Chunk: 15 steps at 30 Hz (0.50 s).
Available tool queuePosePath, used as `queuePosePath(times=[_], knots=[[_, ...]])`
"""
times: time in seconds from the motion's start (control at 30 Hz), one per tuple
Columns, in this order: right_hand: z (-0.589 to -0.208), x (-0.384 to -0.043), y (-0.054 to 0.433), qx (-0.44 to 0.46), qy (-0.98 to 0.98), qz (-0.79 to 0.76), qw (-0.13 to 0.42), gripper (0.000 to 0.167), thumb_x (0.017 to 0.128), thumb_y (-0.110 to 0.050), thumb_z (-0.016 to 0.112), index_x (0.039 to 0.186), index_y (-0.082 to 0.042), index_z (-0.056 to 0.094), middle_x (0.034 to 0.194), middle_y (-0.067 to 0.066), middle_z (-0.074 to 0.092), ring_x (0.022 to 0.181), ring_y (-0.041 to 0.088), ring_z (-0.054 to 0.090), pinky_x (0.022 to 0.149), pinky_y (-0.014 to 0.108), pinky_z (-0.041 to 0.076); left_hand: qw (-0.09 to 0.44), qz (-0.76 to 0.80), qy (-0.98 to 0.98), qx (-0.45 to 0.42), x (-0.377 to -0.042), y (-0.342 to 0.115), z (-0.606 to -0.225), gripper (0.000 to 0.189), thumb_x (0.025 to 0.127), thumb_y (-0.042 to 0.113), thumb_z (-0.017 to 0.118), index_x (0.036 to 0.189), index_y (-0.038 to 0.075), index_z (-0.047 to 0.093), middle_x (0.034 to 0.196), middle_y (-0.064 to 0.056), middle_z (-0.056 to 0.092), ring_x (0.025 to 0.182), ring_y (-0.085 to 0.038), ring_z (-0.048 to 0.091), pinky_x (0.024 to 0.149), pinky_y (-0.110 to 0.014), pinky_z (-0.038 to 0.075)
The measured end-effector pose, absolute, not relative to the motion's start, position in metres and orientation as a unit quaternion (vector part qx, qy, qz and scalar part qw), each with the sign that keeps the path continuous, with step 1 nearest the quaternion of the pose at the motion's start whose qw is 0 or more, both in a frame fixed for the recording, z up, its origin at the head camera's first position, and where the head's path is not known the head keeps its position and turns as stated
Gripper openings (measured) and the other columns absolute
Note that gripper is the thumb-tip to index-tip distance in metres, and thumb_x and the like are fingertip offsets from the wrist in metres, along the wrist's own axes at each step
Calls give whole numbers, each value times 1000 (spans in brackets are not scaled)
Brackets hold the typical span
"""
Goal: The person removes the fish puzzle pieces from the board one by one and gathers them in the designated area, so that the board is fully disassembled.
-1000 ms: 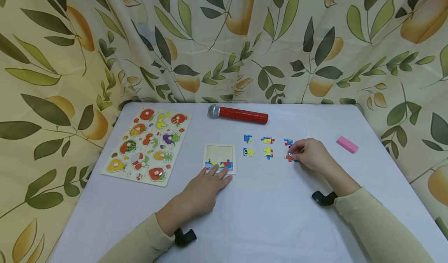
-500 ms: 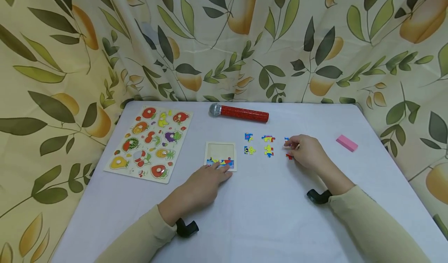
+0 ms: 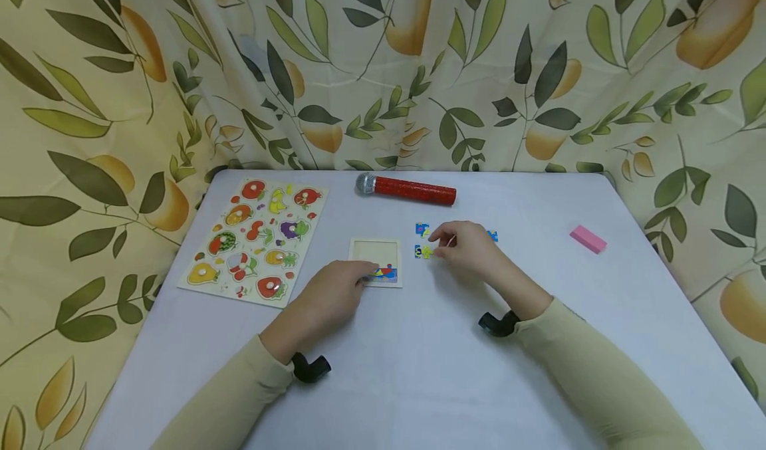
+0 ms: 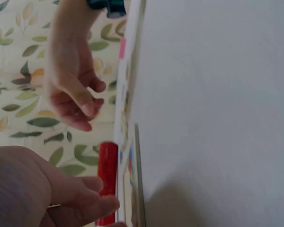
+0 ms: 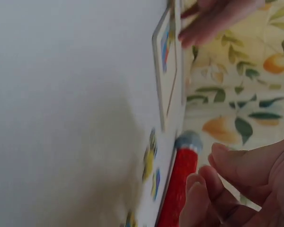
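Note:
In the head view a small square puzzle tray (image 3: pixel 372 248) lies mid-table, with a row of jigsaw pieces (image 3: pixel 385 273) along its near side. My left hand (image 3: pixel 326 297) reaches over its near left corner, fingertips at that row, fingers extended in the left wrist view. My right hand (image 3: pixel 469 250) hovers over the loose jigsaw pieces, fingers loosely bent, thumb and fingertips apart with nothing visible between them in the right wrist view. Two pieces, an upper one (image 3: pixel 421 228) and a lower one (image 3: pixel 423 252), show left of its fingertips; a blue piece (image 3: pixel 493 235) shows beyond the wrist. The hand hides others.
A fruit puzzle board (image 3: pixel 248 240) lies to the left. Along the back rests a red toy microphone (image 3: pixel 407 189) with a silver head. A pink block (image 3: pixel 588 239) is at the right. Behind the white-covered table (image 3: pixel 413 383) hangs a leaf-patterned curtain (image 3: pixel 371 71).
My right hand has moved left from the rightmost pieces to above the left ones. My left hand has drawn back a little to the left, uncovering more of the row in the tray.

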State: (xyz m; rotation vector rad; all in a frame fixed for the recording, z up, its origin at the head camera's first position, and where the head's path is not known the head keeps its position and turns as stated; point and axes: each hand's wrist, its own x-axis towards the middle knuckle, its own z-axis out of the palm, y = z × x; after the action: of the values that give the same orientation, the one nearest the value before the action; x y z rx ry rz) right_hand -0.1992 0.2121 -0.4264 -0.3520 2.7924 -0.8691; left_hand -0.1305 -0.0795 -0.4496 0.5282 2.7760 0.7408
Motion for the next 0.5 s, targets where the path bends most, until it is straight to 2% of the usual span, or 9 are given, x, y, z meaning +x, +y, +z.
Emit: queuePosePath(times=[0.13, 0.27, 0.37, 0.5], knots=[[-432, -199, 178, -151, 931, -311, 116, 22, 98, -13, 78, 119, -10, 80, 98, 5, 72, 96, 24, 64, 83, 34, 54, 76, 168, 969, 163, -138, -94, -457, 50, 110, 28, 61, 158, 14, 56, 164, -8, 55, 158, -34, 46, 128, -58, 38], [-440, -197, 146, -183, 918, -324, 139, 23, 98, -13, 77, 121, -11, 79, 101, 3, 73, 95, 21, 64, 84, 32, 56, 95, 110, 978, 148, -145, -103, -463, 64, 109, 43, 60, 166, 16, 44, 174, -10, 39, 165, -40, 28, 132, -67, 23], [-444, -197, 126, -199, 911, -328, 151, 23, 98, -11, 77, 122, -10, 79, 101, 2, 73, 92, 18, 64, 84, 30, 55, 107, 102, 977, 152, -148, -104, -467, 67, 110, 48, 58, 167, 17, 41, 176, -10, 35, 166, -41, 24, 133, -67, 21], [-449, -196, 104, -213, 907, -327, 157, 25, 97, -9, 78, 123, -9, 79, 96, 2, 71, 88, 18, 61, 81, 30, 52, 115, 105, 976, 155, -148, -105, -468, 64, 111, 47, 56, 166, 18, 43, 176, -11, 36, 165, -43, 27, 132, -67, 23]])
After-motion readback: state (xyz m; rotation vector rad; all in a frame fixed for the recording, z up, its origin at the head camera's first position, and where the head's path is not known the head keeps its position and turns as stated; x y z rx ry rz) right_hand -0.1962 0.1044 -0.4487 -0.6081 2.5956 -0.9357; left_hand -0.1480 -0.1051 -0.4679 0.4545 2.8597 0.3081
